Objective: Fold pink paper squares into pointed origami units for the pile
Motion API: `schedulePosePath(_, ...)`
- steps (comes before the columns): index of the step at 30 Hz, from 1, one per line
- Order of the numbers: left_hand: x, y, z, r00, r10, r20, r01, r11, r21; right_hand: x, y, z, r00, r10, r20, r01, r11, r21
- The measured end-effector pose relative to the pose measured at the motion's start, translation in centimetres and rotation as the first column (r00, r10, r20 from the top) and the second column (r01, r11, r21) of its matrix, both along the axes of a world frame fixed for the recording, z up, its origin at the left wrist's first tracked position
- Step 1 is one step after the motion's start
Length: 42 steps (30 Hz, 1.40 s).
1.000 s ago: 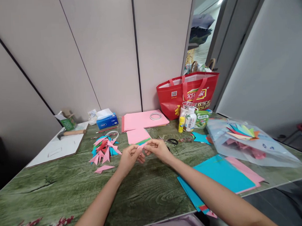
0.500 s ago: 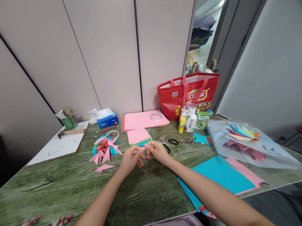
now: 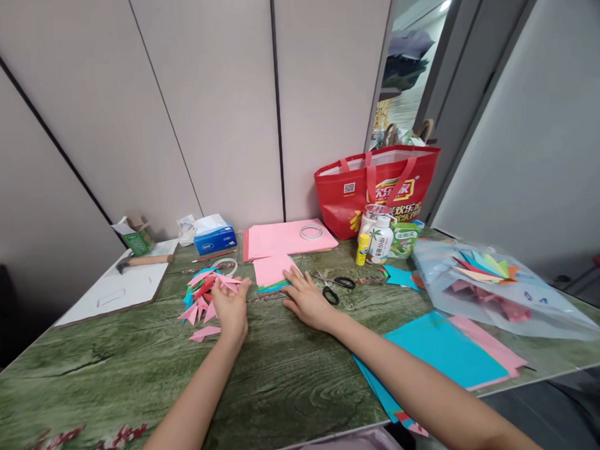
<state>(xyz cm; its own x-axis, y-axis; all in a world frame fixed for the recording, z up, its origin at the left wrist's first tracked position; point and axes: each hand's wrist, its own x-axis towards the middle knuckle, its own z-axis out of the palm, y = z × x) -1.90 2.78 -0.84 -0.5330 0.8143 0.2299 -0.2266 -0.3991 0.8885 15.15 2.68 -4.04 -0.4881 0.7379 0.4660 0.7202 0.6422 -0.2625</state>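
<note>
My left hand [image 3: 231,310] is over the right side of a heap of folded paper pieces [image 3: 200,302] in pink, blue and red. Its fingertips pinch a pointed piece of folded pink paper [image 3: 229,282]. One more folded pink piece [image 3: 205,333] lies just in front of the heap. My right hand [image 3: 306,299] is open, its fingertips on the near right corner of a stack of square coloured paper [image 3: 272,271], pink on top with green and blue beneath. Black-handled scissors [image 3: 331,293] lie right beside that hand.
Behind are a tissue box [image 3: 215,240], large pink sheets [image 3: 280,236] with a tape roll [image 3: 311,232], a glue stick [image 3: 363,249], a white bottle [image 3: 379,243] and a red bag [image 3: 343,196]. A hammer [image 3: 145,259] lies left; blue sheets [image 3: 435,352] and a plastic bag [image 3: 506,295] lie right.
Both hands were together, working a small pink piece. My left hand has moved left to the heap with a folded pink piece; my right hand has opened onto the paper stack.
</note>
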Motion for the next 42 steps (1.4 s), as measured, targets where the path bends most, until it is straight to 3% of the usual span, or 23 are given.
schedulePosePath(6, -1.0, 0.6, 0.3, 0.972, 0.063, 0.228, -0.077, 0.996, 0.052, 0.1, 0.1, -0.3, 0.994, -0.039, 0.100, 0.044, 0.998, -0.044)
schedulePosePath(20, -1.3, 0.2, 1.5, 0.947, 0.112, 0.300, -0.134, 0.990, 0.052, 0.2, 0.7, -0.7, 0.996, -0.088, 0.028, 0.088, 0.996, 0.002)
schedulePosePath(27, -0.8, -0.7, 1.6, 0.997, -0.041, 0.063, 0.029, 0.982, 0.186, 0.3, 0.7, -0.8, 0.993, -0.086, -0.085, 0.091, 0.994, 0.060)
schedulePosePath(31, -0.3, -1.0, 1.6, 0.979, -0.204, 0.032, 0.202, 0.978, 0.041, 0.2, 0.8, -0.9, 0.972, -0.088, -0.219, 0.113, 0.988, 0.102)
schedulePosePath(35, 0.6, -1.4, 1.3, 0.912, -0.410, 0.028, 0.410, 0.904, -0.121, 0.4, 0.8, -0.6, 0.955, -0.088, -0.285, 0.131, 0.982, 0.136)
schedulePosePath(42, 1.4, -1.9, 1.0, 0.825, -0.560, 0.077, 0.563, 0.802, -0.197, 0.7, -0.1, 0.6, 0.937, -0.241, -0.251, 0.267, 0.961, 0.075)
